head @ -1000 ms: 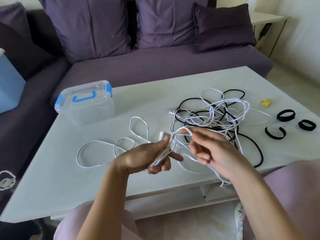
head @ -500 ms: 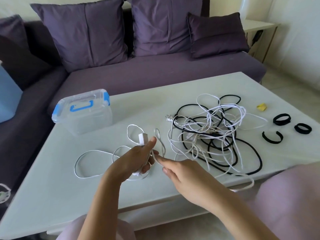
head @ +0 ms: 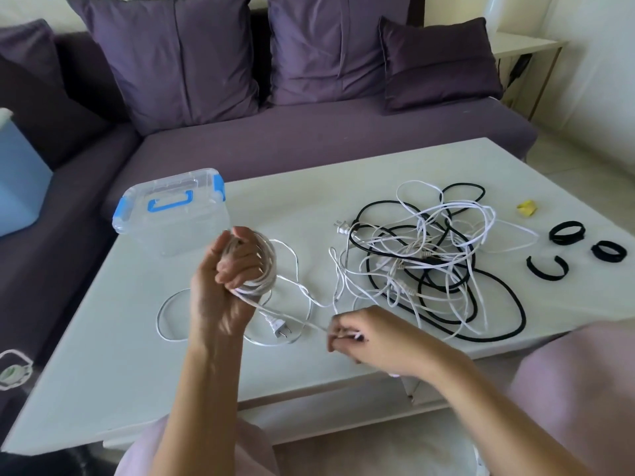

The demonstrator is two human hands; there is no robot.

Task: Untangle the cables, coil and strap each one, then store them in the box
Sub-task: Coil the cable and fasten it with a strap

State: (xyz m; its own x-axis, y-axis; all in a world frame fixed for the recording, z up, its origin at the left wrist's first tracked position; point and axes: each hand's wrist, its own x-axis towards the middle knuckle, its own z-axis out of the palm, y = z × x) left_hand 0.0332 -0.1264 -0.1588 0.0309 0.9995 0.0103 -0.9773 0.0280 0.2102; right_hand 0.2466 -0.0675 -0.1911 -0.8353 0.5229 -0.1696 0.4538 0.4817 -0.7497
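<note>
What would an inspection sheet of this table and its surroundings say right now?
Surface: white table, cables spread over it.
Job's things: box, lid shut; three black straps, loose, at right.
Clutter: yellow scrap near the straps.
Grips: left hand holds a white coil; right hand pinches its slack.
Cables: black-and-white tangle, unsorted; plug below the left hand.
Surroundings: purple sofa with cushions behind the table.

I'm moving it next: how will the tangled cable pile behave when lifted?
Probably floppy: the cable pile lies in loose loops on the table. Likely comes up as one clump, since black and white strands interlock.
</note>
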